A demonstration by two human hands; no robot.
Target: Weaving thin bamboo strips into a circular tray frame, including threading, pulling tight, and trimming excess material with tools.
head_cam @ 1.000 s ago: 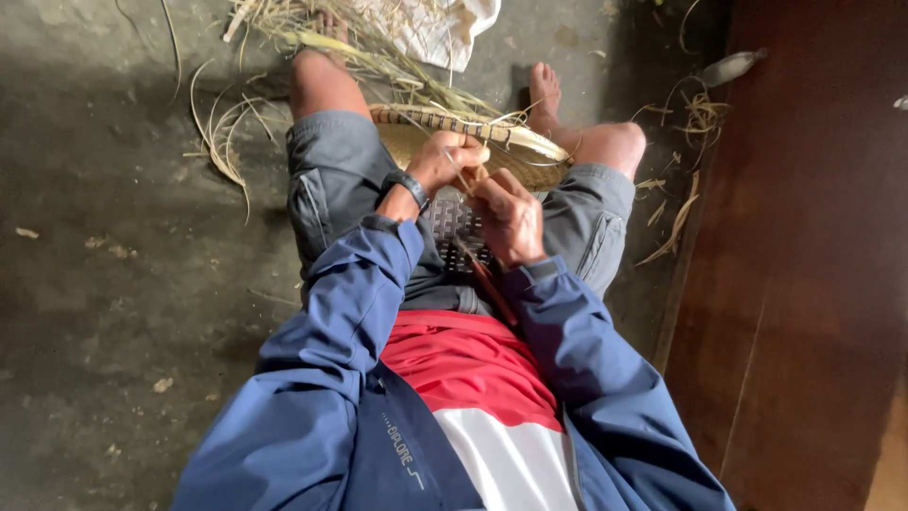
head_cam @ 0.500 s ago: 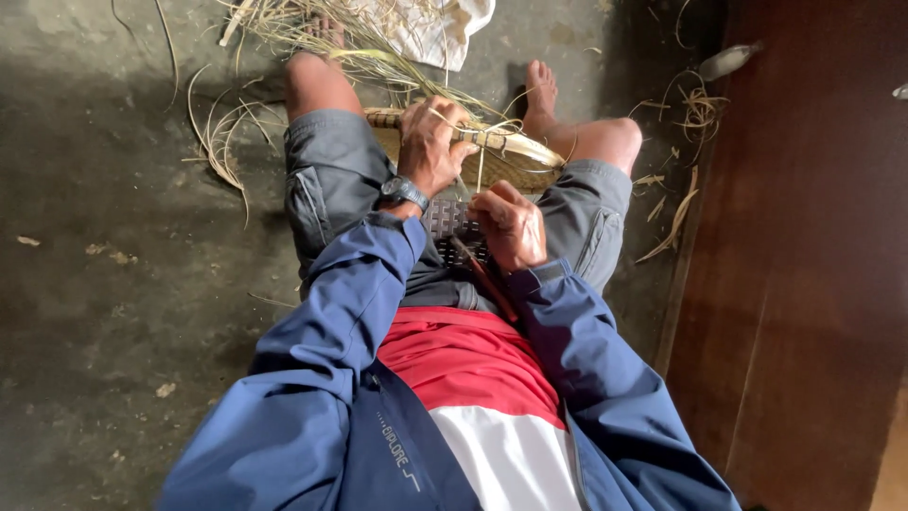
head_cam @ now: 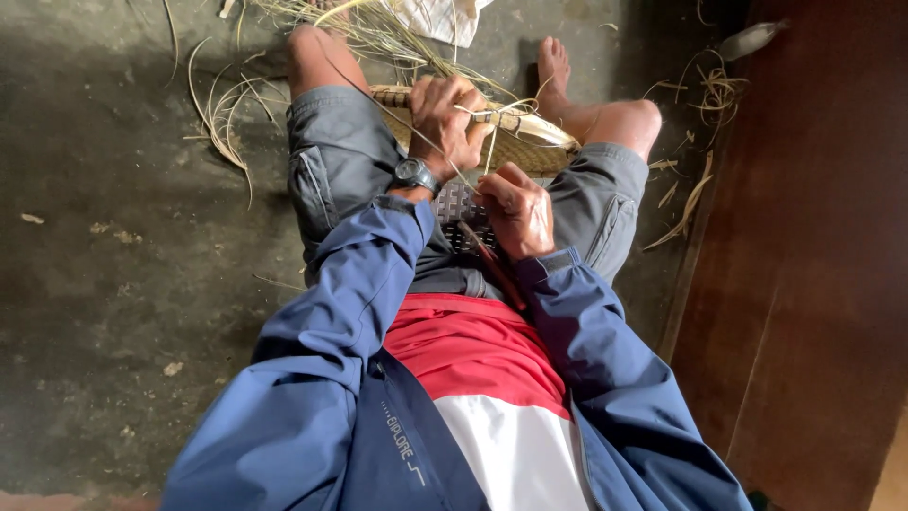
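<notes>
Presently the person sits on the floor (head_cam: pixel 113 284) with the basket (head_cam: pixel 530 147) propped across the lap between the knees, which keeps its rim within reach of both hands. Left hand (head_cam: pixel 449 118) is clenched over the rim at about eleven o'clock from the right hand, fingers wrapped round the edge, evidently to steady the work and pin the binding. A thin pale strip (head_cam: pixel 489 151) runs between the two hands, looped at the rim. Right hand (head_cam: pixel 518 210) is closed, pinching the lower end of that strip; a dark reddish tool (head_cam: pixel 492 270) slants from under it toward five o'clock, though whether the fingers grip it or it merely lies beneath cannot be told. A wristwatch (head_cam: pixel 413 174) sits on the left wrist. Loose strips (head_cam: pixel 222 118) lie on the floor at ten o'clock from the basket, near at hand as stock. A dark wooden panel (head_cam: pixel 813 284) stands at three o'clock.
</notes>
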